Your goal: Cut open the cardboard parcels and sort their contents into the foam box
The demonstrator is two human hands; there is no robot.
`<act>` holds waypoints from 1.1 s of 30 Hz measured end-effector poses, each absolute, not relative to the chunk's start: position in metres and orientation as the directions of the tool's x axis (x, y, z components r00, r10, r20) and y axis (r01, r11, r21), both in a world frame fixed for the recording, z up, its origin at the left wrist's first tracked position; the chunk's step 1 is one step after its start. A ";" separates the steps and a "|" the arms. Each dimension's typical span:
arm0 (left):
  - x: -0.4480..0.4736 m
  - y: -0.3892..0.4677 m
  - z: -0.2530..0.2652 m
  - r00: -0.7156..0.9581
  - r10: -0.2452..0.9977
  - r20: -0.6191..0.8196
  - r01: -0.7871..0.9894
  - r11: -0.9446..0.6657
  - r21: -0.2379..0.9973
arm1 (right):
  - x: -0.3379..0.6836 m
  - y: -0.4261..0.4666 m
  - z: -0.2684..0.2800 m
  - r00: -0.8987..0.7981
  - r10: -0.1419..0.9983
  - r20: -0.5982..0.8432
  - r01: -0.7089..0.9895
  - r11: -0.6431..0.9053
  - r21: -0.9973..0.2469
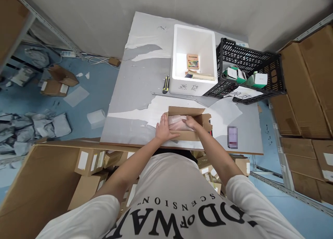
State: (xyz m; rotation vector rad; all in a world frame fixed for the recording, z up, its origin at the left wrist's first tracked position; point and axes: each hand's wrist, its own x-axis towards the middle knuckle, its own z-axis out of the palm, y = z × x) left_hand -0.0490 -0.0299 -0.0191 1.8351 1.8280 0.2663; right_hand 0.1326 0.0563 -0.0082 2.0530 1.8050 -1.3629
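White shirt (177,197) cloth, printed with black letters, fills the near middle of what I see. Off to the left lie grey bags (61,124) on the floor; nearer, a big carton (49,183) stands with brown boxes (87,161) beside it, lower than the counter (122,123).

My left hand (164,130) rests across the left end of an open cardboard box (186,135), thumb spread well away from the fingers and clasping nothing; I judge it keeps the box from sliding. Inside, toward the left, lies a bundle in pale wrapping (177,121). My right hand (191,123) reaches in, fingers bent against the bundle, probably pressing or guiding it; whether they close around it I cannot tell. The hands are apart.

On the far side a cutter (165,85) lies beside a white foam box (208,89) holding books (193,61), seemingly within easy reach. Right of that, a black crate (279,72) keeps green-and-white packs (261,79) together. A purple thing (232,137), blurred, lies near the edge; cartons (296,117) are stacked farther right.
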 end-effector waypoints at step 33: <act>0.014 -0.058 0.102 -0.018 0.962 -0.274 -0.398 0.244 0.884 | 0.191 -0.074 0.069 0.153 0.960 -0.236 -0.228 -0.198 -0.953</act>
